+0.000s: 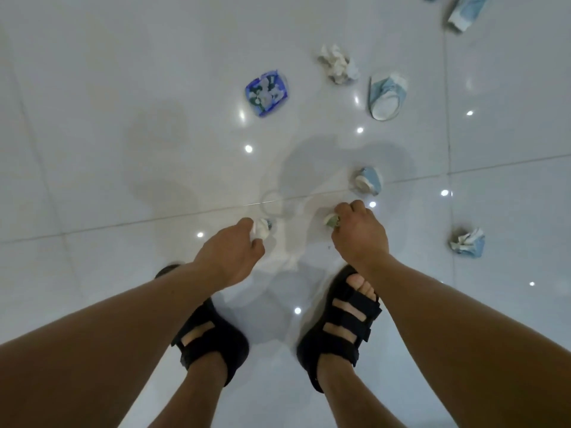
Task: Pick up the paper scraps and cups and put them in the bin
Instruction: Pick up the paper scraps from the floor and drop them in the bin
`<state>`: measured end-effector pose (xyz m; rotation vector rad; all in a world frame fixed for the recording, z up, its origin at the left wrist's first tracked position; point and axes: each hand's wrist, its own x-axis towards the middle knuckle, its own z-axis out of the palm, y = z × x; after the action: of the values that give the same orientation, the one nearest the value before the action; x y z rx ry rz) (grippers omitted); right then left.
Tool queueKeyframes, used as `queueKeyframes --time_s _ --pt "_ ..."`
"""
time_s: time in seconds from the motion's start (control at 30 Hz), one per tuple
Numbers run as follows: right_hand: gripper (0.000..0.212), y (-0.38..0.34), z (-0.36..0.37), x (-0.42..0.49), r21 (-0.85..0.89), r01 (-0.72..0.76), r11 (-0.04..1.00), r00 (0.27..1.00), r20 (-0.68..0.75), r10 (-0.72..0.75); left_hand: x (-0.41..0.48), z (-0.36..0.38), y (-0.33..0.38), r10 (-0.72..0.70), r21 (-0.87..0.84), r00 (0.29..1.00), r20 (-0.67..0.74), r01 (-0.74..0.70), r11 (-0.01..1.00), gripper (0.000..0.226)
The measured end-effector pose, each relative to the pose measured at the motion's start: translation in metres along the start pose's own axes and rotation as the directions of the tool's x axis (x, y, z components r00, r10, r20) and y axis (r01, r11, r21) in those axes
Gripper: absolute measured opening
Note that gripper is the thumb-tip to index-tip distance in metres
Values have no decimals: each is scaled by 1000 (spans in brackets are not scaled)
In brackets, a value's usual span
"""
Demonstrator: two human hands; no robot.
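Spanning the shot, a glossy white tiled floor (pixel 123 118) is seen, left hand (pixel 234 253) and right hand (pixel 360 234) held low over it. Crushed pale-blue paper cups (pixel 384 97) are scattered ahead. A crumpled white paper scrap (pixel 262 231) is pinched by left fingers, a crumpled white-green scrap (pixel 331 222) by right fingers.

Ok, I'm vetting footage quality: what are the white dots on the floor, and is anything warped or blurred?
Head view: dots look like lamps mirrored in the glossy floor; soft shadows pool mid-frame; the tile seam bows slightly, wide-lens distortion; the top cup looks blurred.
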<state>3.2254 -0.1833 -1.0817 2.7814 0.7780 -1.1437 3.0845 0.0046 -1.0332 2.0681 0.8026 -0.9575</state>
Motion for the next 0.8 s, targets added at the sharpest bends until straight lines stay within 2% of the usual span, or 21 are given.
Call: queueKeyframes --time_s 0.13,0.3,0.5,0.63,0.8 --pt "32 -32 -49 -27 26 120 992 992 23 -120 -43 -40 3 -15 -44 999 -28 14 999 17" --pt "33 -94 -140 -74 -40 295 955 955 -12 -296 -117 -121 10 -79 -112 990 -117 66 992 19" --pt "29 -188 -271 -163 -172 470 866 878 -14 -479 -250 -213 19 -178 -194 947 -268 128 973 12" --pt "32 -255 -356 -227 -207 546 812 829 -5 -559 -348 -267 19 -170 -300 936 -310 73 951 22" --pt "35 -349 -435 -294 -279 638 718 749 10 -662 -444 -333 2 -225 -381 880 -418 55 923 24"
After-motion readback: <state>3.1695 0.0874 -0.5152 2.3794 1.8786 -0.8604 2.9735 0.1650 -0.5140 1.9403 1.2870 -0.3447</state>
